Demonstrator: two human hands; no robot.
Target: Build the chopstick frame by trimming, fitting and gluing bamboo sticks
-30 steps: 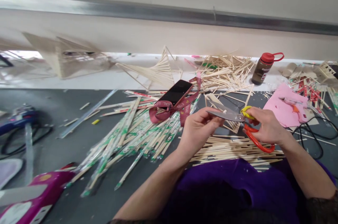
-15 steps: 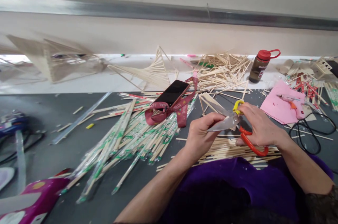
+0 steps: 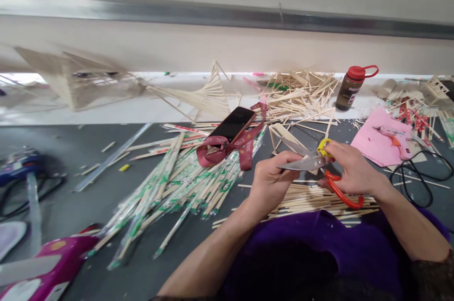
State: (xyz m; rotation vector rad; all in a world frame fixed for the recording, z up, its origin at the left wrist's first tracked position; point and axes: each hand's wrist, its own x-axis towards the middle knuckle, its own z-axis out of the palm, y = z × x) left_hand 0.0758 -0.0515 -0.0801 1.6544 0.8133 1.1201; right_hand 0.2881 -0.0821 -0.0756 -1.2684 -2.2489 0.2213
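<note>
My right hand [image 3: 349, 171] grips the red and yellow handles of a pair of scissors [image 3: 321, 168], whose blades are parted and point left. My left hand [image 3: 271, 180] is curled in a pinch right at the blades, fingertips at the metal; what it pinches is too small to make out. Both hands hover over a pile of bare wooden sticks [image 3: 319, 199] lying at the near edge of the grey table [image 3: 88, 197].
Wrapped chopsticks [image 3: 177, 187] spread left of the hands. A phone [image 3: 232, 125] on a maroon lanyard [image 3: 244, 147] lies behind them. Farther back: loose sticks [image 3: 301, 92], a stick model [image 3: 209, 95], a brown bottle [image 3: 349, 88]. Pink paper [image 3: 378, 142], black cable [image 3: 425, 175] right; pink object [image 3: 46, 268] near left.
The scissors tilted up and came back level, with the blades still parted. Both hands stayed together over the bare sticks, shifting only slightly.
</note>
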